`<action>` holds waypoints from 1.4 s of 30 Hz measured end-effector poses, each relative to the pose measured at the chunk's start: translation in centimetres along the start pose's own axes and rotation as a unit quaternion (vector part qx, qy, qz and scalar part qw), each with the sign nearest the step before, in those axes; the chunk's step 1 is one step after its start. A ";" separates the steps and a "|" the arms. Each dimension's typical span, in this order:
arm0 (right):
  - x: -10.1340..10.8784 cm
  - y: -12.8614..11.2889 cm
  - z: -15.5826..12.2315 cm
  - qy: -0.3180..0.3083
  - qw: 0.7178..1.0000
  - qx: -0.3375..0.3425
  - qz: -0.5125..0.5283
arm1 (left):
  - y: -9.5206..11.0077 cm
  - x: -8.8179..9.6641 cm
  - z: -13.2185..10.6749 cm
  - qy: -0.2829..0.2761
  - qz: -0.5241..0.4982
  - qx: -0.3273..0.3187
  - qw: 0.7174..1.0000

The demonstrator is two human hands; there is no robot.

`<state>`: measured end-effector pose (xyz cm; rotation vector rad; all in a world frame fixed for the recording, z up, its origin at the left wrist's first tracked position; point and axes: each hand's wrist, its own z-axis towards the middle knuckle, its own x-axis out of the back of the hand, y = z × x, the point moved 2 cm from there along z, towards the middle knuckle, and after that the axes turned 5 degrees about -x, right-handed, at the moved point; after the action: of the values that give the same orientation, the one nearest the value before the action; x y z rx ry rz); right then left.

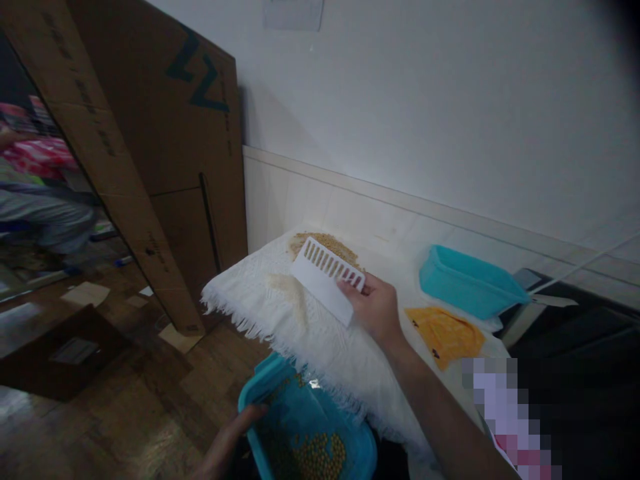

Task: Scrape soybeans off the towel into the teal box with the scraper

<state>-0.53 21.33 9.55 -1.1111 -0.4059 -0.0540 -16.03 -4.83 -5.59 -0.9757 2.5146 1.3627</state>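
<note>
My right hand [377, 307] grips a white plastic plate with a row of slots [323, 287] by its right end, low over a white fringed cloth [240, 300]. Just behind the plate lies a heap of small yellowish-brown grains [330, 243]. A streak of finer, pale grains [293, 297] is on the cloth to its left. Below the cloth's fringe is a teal plastic basin [249, 393], partly covered by it, with round yellow beans [323, 457] at the bottom. My left hand [245, 420] clasps the basin's left rim, its thumb over the edge.
A second teal container [470, 280] stands at the table's right, beside a yellow cloth [445, 333]. A white wall runs behind the table. A tall cardboard box [195, 153] stands at the left. Beyond it, a seated person's leg [45, 213] shows.
</note>
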 end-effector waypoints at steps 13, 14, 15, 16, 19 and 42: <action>-0.4 3.7 0.3 -0.264 0.923 -0.230 0.159 | 1.0 -0.7 -1.0 0.017 -0.020 -0.028 0.999; -0.8 3.8 0.8 -0.272 0.920 -0.235 0.157 | 1.2 -0.7 -1.2 0.005 -0.016 -0.032 0.999; -1.2 3.9 1.4 -0.277 0.918 -0.238 0.154 | 1.4 -0.6 -1.4 -0.008 -0.013 -0.035 0.999; -1.6 4.0 2.0 -0.280 0.917 -0.240 0.150 | 1.6 -0.6 -1.6 -0.020 -0.011 -0.038 0.999; -2.8 4.3 3.9 -0.287 0.918 -0.236 0.140 | 2.1 -0.7 -1.8 -0.051 -0.018 -0.054 0.997; -5.1 3.5 10.4 -0.142 0.969 -0.139 0.146 | 1.4 -0.4 0.2 -0.022 -0.047 -0.051 0.997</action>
<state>-7.47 31.24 8.73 -1.4539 -0.4950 0.3195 -16.59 -3.95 -4.56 -1.0562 2.3571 1.4797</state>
